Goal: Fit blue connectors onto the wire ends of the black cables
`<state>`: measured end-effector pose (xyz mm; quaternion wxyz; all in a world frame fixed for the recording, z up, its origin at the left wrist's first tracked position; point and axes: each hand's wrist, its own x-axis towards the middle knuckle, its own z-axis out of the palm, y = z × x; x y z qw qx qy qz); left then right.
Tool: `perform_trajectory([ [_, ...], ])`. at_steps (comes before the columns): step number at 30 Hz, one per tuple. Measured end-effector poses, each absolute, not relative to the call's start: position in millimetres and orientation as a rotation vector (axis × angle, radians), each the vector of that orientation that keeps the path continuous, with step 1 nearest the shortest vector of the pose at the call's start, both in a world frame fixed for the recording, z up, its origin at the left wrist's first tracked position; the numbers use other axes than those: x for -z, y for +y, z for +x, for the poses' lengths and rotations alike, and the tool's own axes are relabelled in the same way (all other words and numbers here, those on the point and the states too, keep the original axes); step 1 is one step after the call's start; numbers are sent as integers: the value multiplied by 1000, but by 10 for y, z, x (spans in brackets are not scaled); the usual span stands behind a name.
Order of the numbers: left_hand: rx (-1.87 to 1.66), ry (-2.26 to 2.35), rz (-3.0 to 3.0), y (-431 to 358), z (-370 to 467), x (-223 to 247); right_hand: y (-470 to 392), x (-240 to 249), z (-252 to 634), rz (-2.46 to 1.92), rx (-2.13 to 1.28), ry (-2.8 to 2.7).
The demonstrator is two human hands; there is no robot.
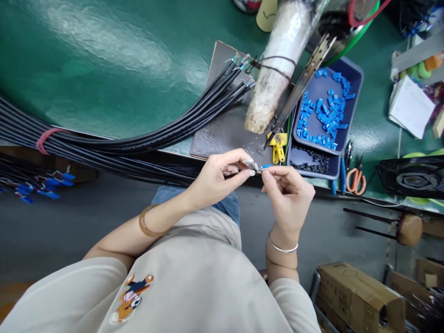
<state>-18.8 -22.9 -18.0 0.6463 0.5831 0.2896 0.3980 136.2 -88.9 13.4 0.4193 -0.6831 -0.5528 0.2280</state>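
My left hand [224, 173] is closed in a pinch on a cable end, where silvery shielding [250, 163] shows between thumb and fingers. Facing it, my right hand [287, 189] pinches the thin wires of that end. A small blue connector [266, 166] sits at the right fingertips; whether it is joined to the wires I cannot tell. Black cables [173, 172] run along the bench edge to behind my left hand. More black cables [194, 115] lie on the bench, their coloured wire ends bare, on a dark board [225, 132].
A grey-blue tray [359, 88] holds many blue connectors, with small black parts [310, 159] below. Nearby are yellow clips [277, 147], orange-handled scissors [355, 180] and a wrapped white roll [277, 60] under a metal bar [305, 83]. Finished-looking cable ends with blue connectors [48, 185] hang left. Cardboard boxes [360, 296] stand lower right.
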Motion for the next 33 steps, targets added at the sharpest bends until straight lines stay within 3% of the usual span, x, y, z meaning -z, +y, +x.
perform_trajectory([
  [10,-952,657,1423,-254,-185,217,-885,-154,1431,-1701,-661,-1443],
  [18,-777,611,1156,-211,-198,121,-928,-83,1423,-1558,-70,-1779],
  [23,-758,610,1094,-169,-202,82,-984,-113,1459,-1626,-85,-1541],
  [33,-699,621,1024,-162,-203,85,-842,-288,1502,-1619,-144,-1886],
])
